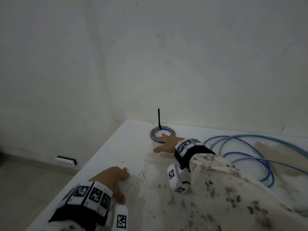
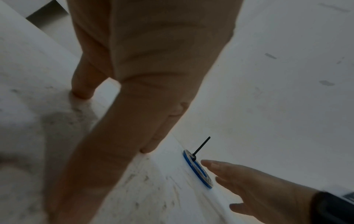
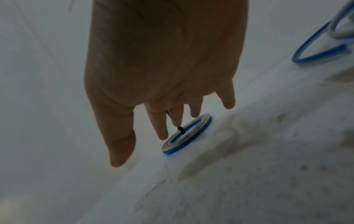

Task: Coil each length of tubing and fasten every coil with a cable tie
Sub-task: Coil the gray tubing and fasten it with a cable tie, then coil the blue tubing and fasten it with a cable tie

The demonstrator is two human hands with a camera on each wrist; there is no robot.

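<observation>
A small coil of clear and blue tubing [image 1: 162, 133] lies flat near the far edge of the white table [image 1: 133, 155], by the wall. A black cable tie [image 1: 159, 119] binds it, its tail standing straight up. My right hand [image 1: 166, 143] is stretched flat with straight fingers over the coil's near side, holding nothing; the right wrist view shows the fingers [image 3: 161, 128] just above the coil [image 3: 188, 133]. My left hand [image 1: 115, 179] rests on the table near its left edge, fingers loosely bent and empty. Loose blue and clear tubing [image 1: 250, 155] sprawls at the right.
The table top is stained and speckled brown, with a large brown patch [image 1: 275, 147] under the loose tubing. White walls meet in a corner behind the table. A white and black power strip [image 1: 66, 161] lies on the floor to the left.
</observation>
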